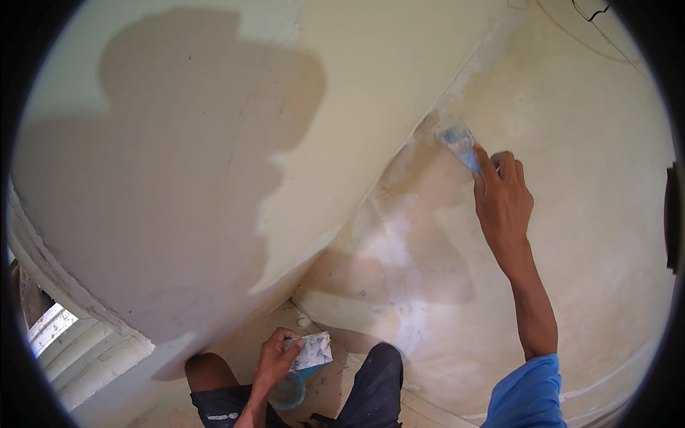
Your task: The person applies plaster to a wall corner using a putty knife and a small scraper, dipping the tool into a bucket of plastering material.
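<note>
Out to the right, my right hand (504,203) is closed round a putty knife (458,141) with a blue handle. Its smeared blade rests against the cream wall (571,164), beside the inside corner where two walls meet. Lower down, my left hand (277,360) grips a flat rectangular plate (311,352) streaked with grey and white filler. Close under that hand is a round, pale see-through container (287,392), between my knees. A strip of teal shows just below the plate; what it belongs to is hidden. Whitish patches (407,299) run down the right-hand wall.
The left-hand wall (321,107) carries a large shadow. At the lower left juts a ledge (100,357) beside an opening. A dark wire (591,13) hangs at the upper right, and a dark object (671,217) sits at the right rim.
</note>
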